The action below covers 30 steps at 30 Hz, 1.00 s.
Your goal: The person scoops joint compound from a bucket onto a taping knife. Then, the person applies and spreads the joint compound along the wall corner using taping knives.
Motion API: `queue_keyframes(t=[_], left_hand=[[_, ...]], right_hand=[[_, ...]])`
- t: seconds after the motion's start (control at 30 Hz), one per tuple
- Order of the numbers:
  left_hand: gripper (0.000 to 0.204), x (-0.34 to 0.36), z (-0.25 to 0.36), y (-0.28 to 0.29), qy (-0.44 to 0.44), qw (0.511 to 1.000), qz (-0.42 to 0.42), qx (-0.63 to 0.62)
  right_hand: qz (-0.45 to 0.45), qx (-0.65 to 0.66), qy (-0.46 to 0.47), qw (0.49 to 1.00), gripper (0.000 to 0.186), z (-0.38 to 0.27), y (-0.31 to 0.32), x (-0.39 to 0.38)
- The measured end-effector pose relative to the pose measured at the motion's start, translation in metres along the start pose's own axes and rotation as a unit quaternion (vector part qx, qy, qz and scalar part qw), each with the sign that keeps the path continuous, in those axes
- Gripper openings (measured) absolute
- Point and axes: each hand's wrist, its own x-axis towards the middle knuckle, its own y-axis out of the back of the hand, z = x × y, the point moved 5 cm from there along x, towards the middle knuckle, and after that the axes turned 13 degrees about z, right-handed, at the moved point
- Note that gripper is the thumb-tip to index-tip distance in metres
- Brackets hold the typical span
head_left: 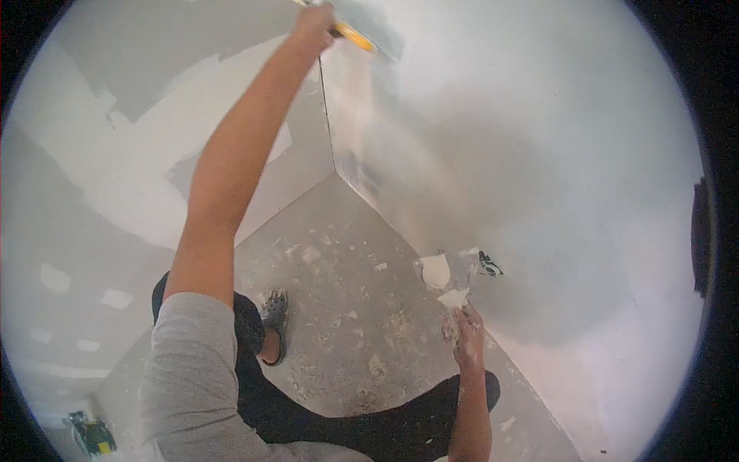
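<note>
At the top, my left hand (314, 25) is stretched out and closed on a wide taping knife (356, 37), which shows a yellow strip and a pale blade. Its blade lies against the right-hand wall (570, 154), near the corner. Low and closer to me, my right hand (468, 333) grips a putty knife (463, 266) by its lower end. A lump of white joint compound (436, 272) sits on its broad blade, and more white paste smears the fingers.
The left wall (231, 85) carries white patches over grey board. Dried splatters mark the grey floor (339, 308). My foot in a grey clog (275, 327) stands left of centre. A small dark-and-white item (489, 265) is beside the putty knife. A green-and-black object (91, 435) is at lower left.
</note>
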Motion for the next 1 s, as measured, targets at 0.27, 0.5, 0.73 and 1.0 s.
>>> queue_keyframes(t=[0.27,0.5,0.73,1.0], left_hand=[[0.038,-0.341,0.185,0.100,0.152,0.968,0.086,-0.178],[0.055,-0.600,0.027,0.050,0.487,0.846,-0.061,-0.208],[0.049,-0.644,0.066,0.019,0.529,0.802,-0.077,-0.266],[0.050,-0.602,0.093,0.038,0.323,0.915,-0.006,-0.242]], right_hand=[[-0.017,0.173,0.030,0.984,0.031,0.004,0.051,-0.054],[0.070,0.011,0.260,0.963,0.030,-0.088,0.095,-0.112],[0.051,-0.338,0.631,0.696,0.039,-0.065,0.070,-0.120],[0.151,-0.338,0.603,0.707,0.033,-0.023,0.150,-0.087]])
